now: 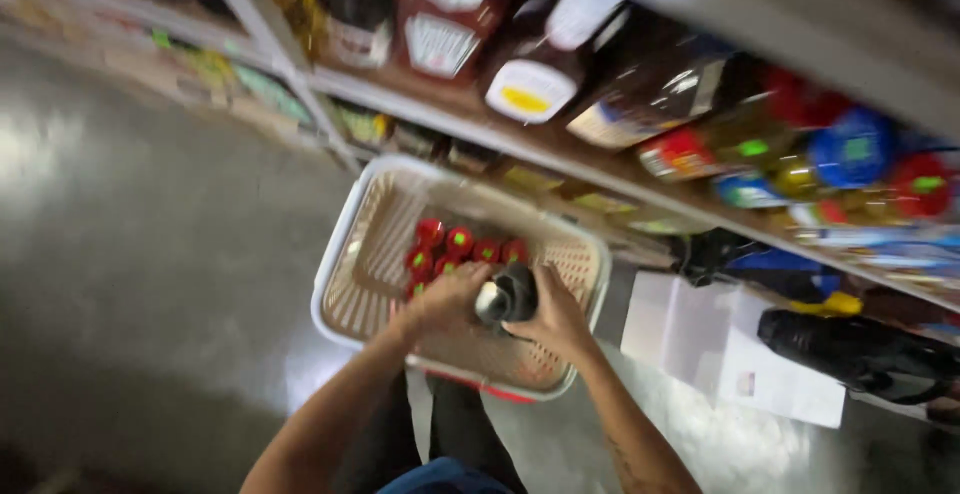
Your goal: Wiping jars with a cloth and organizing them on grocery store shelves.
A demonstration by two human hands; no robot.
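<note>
Shop aisle, grey polished floor (150, 254), glare patches on it, frame is motion-blurred. Shelf rack (560, 154) runs diagonally across the top right. On it we see dark sauce bottles (440, 24) with white-and-red labels, then yellowish oil bottles (800, 169) with red and blue caps further right. Lower shelf holds more packaged goods, too blurred to tell what.

On the floor just below the rack: a white-rimmed beige plastic basket (345, 284) with lattice walls. Inside it, toward the far end, a cluster of red-capped bottles (460, 249) standing upright, caps with green dots.

Both of our hands are over the near half of the basket, together on one dark bottle (510, 294). Left hand (450, 299) is on its left side, fingers curled against it. Right hand (558, 319) wraps it from the right, fingers closed around the body. The bottle sits between the two palms, above the basket floor, just beside the red-capped cluster. We cannot tell whether it touches the basket bottom.

Right of the basket, a white cardboard sheet (720, 354) lies on the floor, and a black bag-like object (860, 349) rests near its far edge under the rack. Our dark trousers (440, 444) show at the bottom of the frame.
</note>
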